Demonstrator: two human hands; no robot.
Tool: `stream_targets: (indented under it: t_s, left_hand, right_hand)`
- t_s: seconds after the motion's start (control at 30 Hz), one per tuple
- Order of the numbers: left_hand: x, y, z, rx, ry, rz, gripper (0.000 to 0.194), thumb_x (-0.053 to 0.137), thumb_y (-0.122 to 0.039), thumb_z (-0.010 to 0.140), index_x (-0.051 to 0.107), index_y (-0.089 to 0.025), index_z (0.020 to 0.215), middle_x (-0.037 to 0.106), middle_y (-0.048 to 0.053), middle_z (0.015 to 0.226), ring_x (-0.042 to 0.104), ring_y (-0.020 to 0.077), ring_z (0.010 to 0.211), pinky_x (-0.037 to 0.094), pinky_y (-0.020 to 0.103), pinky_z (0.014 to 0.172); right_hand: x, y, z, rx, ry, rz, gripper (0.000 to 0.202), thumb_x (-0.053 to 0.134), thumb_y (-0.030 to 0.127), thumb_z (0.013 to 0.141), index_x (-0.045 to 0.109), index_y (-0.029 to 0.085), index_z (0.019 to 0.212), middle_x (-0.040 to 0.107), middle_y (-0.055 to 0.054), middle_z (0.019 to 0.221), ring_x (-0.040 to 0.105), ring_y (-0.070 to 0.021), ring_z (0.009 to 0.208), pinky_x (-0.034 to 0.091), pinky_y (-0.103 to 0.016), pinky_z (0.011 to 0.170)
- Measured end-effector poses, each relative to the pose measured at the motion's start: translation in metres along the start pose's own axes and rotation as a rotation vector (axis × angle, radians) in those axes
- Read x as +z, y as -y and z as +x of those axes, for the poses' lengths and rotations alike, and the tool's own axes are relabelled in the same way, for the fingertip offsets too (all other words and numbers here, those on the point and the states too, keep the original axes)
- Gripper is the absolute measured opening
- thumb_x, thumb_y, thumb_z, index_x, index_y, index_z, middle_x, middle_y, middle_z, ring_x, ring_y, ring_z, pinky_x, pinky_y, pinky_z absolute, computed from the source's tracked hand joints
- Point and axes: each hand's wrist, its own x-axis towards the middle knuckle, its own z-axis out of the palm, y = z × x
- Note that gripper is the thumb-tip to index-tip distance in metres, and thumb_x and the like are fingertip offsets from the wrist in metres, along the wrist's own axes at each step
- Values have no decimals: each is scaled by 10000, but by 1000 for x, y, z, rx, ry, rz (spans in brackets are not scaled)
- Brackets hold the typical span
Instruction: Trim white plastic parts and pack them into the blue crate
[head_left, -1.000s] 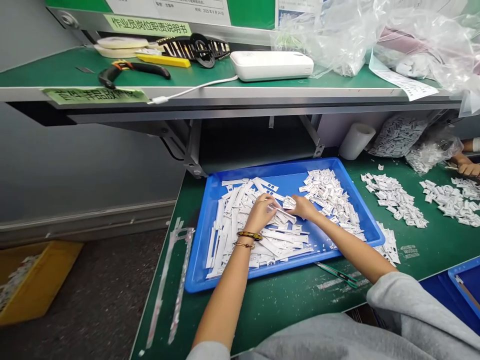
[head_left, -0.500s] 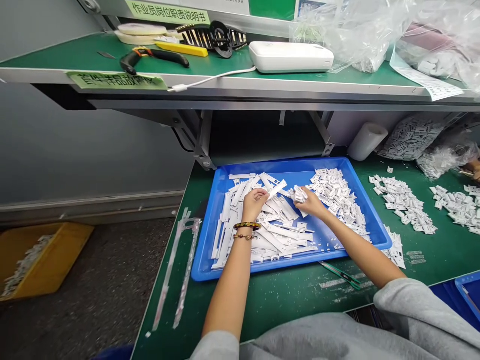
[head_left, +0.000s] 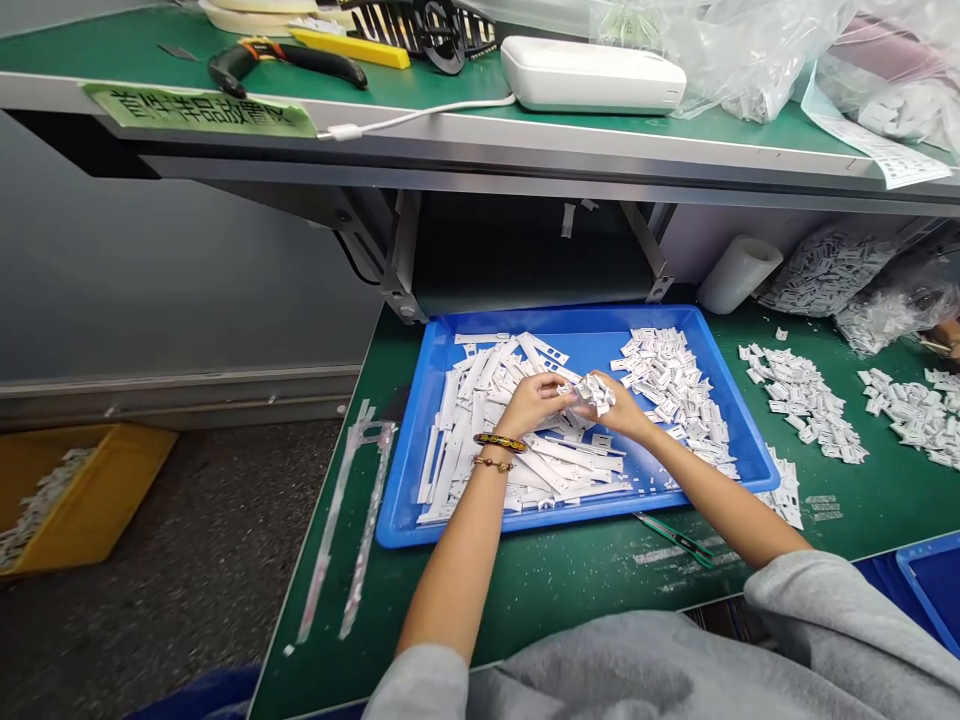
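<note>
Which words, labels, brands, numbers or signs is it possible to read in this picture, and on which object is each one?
"首件样品放置", on the green label on the shelf's front edge; its last character is unclear.
Printed paper by the plastic bags: print too small to read.
White device on the shelf: no readable marks.

Single head view, worn by the person. Sits above the near side of the blue tray (head_left: 592,350), faces forward and down. Close: tray lands about mid-frame, left hand (head_left: 534,402) and right hand (head_left: 619,410) over it. Coverage wide: shelf (head_left: 420,95) above/beyond tray, floor (head_left: 247,500) left of it.
</note>
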Motion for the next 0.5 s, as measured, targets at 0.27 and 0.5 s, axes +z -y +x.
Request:
stream_targets:
  t_s: [0.27,0.5]
  left_hand:
    - [-6,-6,9,-1,-132,169,347,667,-408,781,689,-184,1044,730,82,1082,667,209,995,520,325,875]
    - [-36,2,76,-221,-550,559,172,710,-316,724,640,-164,683,710,172,1055,372,410,1316,230,523,1076]
  right_hand:
    - [1,-20,2,58,-190,80,386,729,383,655,495,210,909,580,6,800,544,-180,728,481,-341,719]
    - [-5,-33,10,181,-405,172,254,668,362,679,493,238,815,546,30,643,530,-169,582,471,-324,586]
